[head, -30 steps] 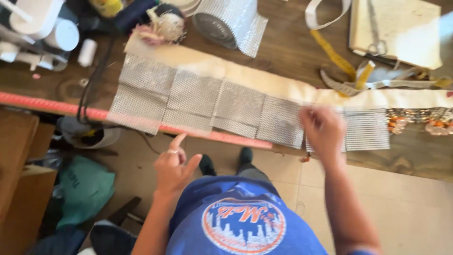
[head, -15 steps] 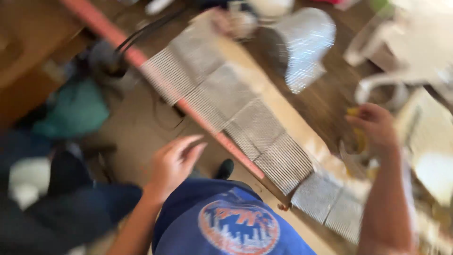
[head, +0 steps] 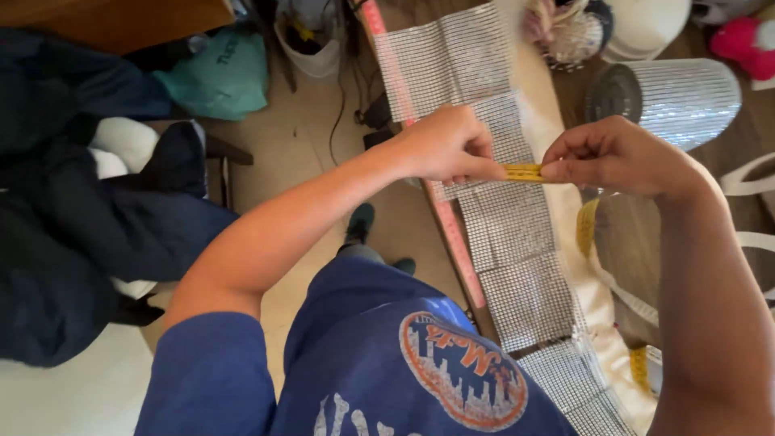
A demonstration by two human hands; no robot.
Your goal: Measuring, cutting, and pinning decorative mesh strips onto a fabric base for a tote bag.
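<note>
While both hands meet over the middle of the view, a short stretch of flat yellow measuring tape (head: 525,172) is held taut between them. Left hand (head: 448,145) — fingers curled closed, thumb and forefinger pinching the tape's left end. Right hand (head: 617,155) — fingers likewise closed, pinching the tape's right end; from this hand more of the same tape appears to hang down toward 5 o'clock, showing again as a yellow loop below the wrist.

Directly beneath the hands lies a long strip of silver sequin-mesh fabric panels (head: 517,234), running from 12 o'clock down to 5 o'clock along the edge of a dark wooden worktable (head: 638,242). A long pink ruler or edge strip (head: 452,234) borders the mesh on its 9 o'clock side. At 2 o'clock of the hands lies a rolled cylinder of the same silver mesh (head: 666,97). At 10 o'clock, on the floor, are a teal bag (head: 218,73) and a white bucket (head: 311,48); a heap of dark clothing (head: 89,218) fills the 9 o'clock side.

Handling, as judged: the tape looks light, thin and limp, likely to sag or twist unless kept in tension, and somewhat slick. A flat pinch across its width, near the ends of the span in use, seems the surest hold. The mesh beneath looks floppy and easily shifted if pressed.
</note>
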